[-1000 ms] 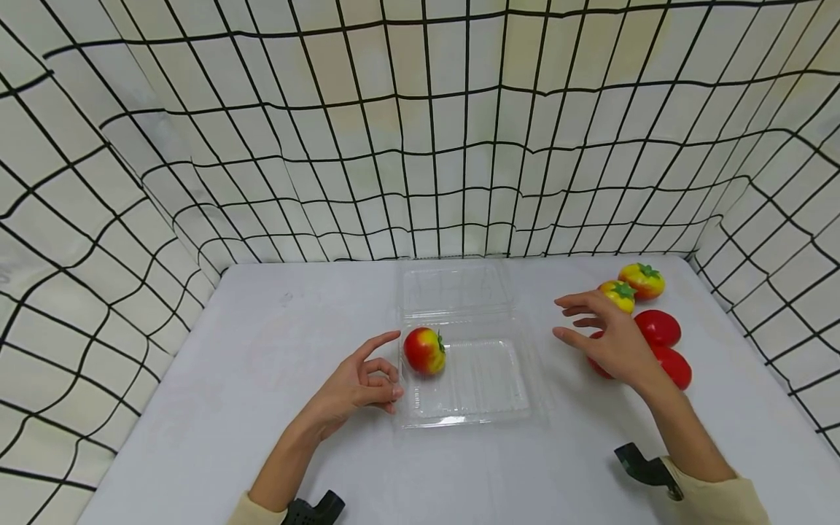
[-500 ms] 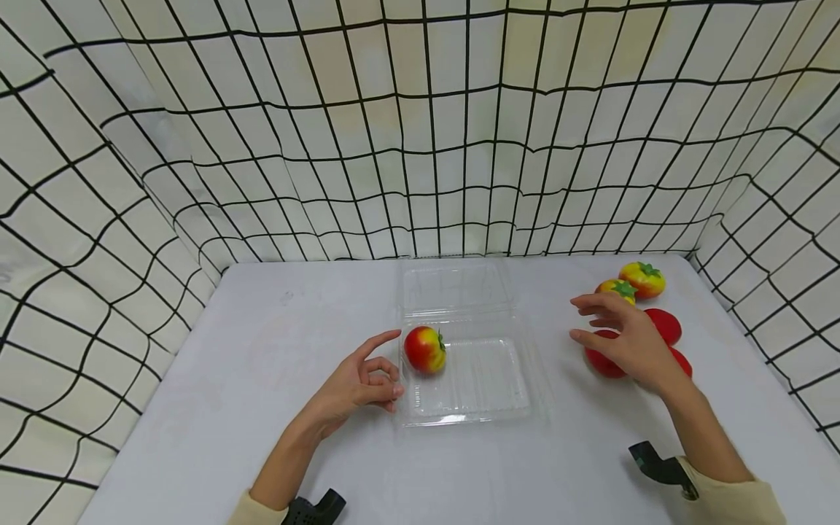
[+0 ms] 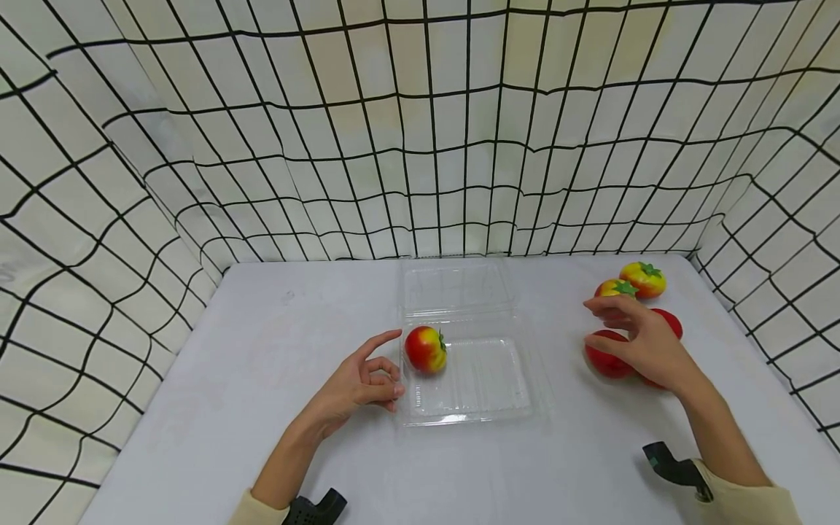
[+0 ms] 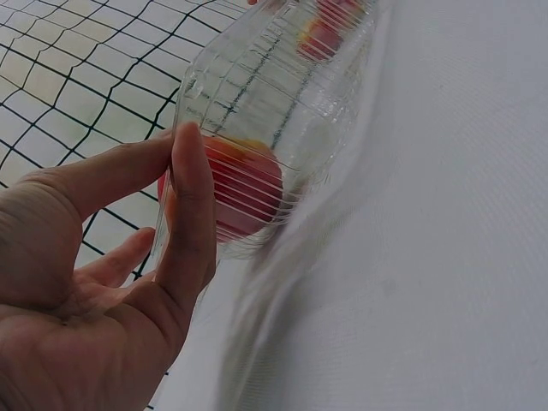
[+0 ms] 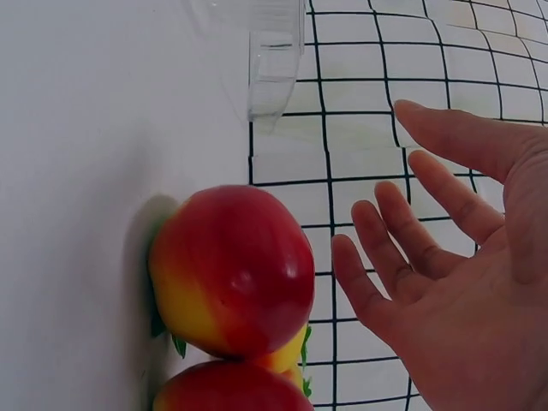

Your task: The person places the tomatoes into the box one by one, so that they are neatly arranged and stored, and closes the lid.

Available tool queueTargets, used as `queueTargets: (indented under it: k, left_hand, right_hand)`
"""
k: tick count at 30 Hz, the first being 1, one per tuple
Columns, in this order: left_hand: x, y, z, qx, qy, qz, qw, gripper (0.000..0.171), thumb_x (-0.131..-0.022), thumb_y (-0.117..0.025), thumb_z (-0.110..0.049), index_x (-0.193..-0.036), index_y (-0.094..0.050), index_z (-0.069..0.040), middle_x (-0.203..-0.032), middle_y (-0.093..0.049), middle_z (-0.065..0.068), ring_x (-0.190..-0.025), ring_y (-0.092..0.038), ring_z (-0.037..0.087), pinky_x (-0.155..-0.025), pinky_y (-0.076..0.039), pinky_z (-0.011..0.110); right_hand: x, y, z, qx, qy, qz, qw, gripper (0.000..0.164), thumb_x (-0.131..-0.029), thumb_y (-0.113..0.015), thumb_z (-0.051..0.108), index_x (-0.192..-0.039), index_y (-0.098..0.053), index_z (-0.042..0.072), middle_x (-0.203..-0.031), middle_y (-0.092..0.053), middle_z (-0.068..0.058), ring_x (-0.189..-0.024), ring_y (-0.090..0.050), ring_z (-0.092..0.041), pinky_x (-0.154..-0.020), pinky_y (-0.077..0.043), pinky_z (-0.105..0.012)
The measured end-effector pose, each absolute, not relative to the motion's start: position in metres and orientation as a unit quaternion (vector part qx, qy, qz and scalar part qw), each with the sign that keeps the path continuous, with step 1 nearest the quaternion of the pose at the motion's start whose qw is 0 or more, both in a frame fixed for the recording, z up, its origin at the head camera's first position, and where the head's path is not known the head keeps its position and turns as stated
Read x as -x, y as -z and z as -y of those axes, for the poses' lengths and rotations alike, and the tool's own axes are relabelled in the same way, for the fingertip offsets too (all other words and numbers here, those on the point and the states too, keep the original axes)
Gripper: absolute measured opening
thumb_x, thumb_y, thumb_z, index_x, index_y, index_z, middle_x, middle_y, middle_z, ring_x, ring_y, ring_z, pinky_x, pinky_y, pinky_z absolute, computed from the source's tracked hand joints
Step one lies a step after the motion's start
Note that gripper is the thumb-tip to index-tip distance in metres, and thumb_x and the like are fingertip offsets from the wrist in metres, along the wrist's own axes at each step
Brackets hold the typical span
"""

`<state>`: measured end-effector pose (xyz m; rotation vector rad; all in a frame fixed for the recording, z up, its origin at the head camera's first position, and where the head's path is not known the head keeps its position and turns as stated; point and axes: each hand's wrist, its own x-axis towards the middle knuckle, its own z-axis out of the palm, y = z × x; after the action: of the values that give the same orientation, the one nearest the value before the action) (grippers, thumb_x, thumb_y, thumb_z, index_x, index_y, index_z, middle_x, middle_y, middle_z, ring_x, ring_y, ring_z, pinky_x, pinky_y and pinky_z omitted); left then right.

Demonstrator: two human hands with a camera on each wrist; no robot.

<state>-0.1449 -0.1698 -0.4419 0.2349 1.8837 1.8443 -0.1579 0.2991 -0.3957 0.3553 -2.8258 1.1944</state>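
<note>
A clear plastic clamshell container (image 3: 469, 379) lies open in the head view, its lid (image 3: 456, 288) folded back. One red-and-yellow toy tomato (image 3: 425, 350) sits inside at the left end. My left hand (image 3: 364, 383) holds the container's left edge; in the left wrist view its fingertips (image 4: 190, 141) pinch the rim beside the tomato. My right hand (image 3: 639, 343) hovers over a group of toy tomatoes at the right, fingers spread and slightly bent. The nearest red tomato (image 5: 235, 270) lies below that hand with a gap between, and the hand holds nothing.
Two yellow-red tomatoes with green leaves stand at the back right, the front one (image 3: 615, 287) partly behind my right hand. Other red tomatoes (image 3: 668, 321) are partly covered by it. Black netting (image 3: 459, 146) surrounds the white table (image 3: 295, 306) at the back and sides.
My right hand has moved rightward over the red tomatoes, uncovering the nearest one and covering more of those behind. The left hand, container and the tomato inside have stayed put.
</note>
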Motion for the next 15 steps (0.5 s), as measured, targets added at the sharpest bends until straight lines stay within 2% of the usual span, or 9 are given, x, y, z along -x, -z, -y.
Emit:
queueTargets:
  k: [3, 7, 11, 15]
  left_hand:
    - [0.145, 0.442, 0.17, -0.087, -0.676, -0.69, 0.244, 0.09, -0.09, -0.079, -0.005, -0.163, -0.029, -0.025, -0.098, -0.063, 0.004, -0.07, -0.068, 0.015, -0.076, -0.067, 0.034]
    - [0.145, 0.441, 0.17, -0.086, -0.675, -0.69, 0.245, 0.09, -0.09, -0.079, -0.005, -0.163, -0.029, -0.024, -0.099, -0.063, 0.004, -0.07, -0.068, 0.015, -0.076, -0.067, 0.033]
    - [0.145, 0.441, 0.169, -0.085, -0.673, -0.692, 0.246, 0.091, -0.09, -0.08, -0.006, -0.163, -0.028, -0.022, -0.099, -0.063, 0.004, -0.07, -0.067, 0.014, -0.076, -0.066, 0.032]
    - [0.145, 0.441, 0.169, -0.085, -0.671, -0.694, 0.246, 0.091, -0.09, -0.08, -0.006, -0.163, -0.028, -0.021, -0.1, -0.063, 0.004, -0.07, -0.067, 0.014, -0.075, -0.066, 0.031]
  right_hand:
    - [0.158, 0.396, -0.304, -0.12, -0.379, 0.917, 0.024, 0.056, -0.09, -0.082, 0.023, -0.141, -0.06, 0.015, -0.139, -0.063, -0.011, -0.111, -0.054, 0.007, -0.088, -0.053, -0.01]
    - [0.159, 0.397, -0.31, -0.122, -0.369, 0.921, 0.009, 0.059, -0.089, -0.083, 0.023, -0.143, -0.059, 0.015, -0.14, -0.062, -0.013, -0.111, -0.054, 0.005, -0.085, -0.055, -0.012]
    - [0.159, 0.398, -0.314, -0.128, -0.362, 0.923, 0.003, 0.062, -0.087, -0.085, 0.02, -0.142, -0.059, 0.014, -0.141, -0.061, -0.015, -0.116, -0.059, -0.016, -0.085, -0.056, -0.014]
    - [0.158, 0.399, -0.318, -0.133, -0.364, 0.922, -0.007, 0.064, -0.085, -0.086, 0.018, -0.143, -0.058, 0.011, -0.142, -0.058, -0.018, -0.122, -0.058, -0.038, -0.088, -0.053, -0.012]
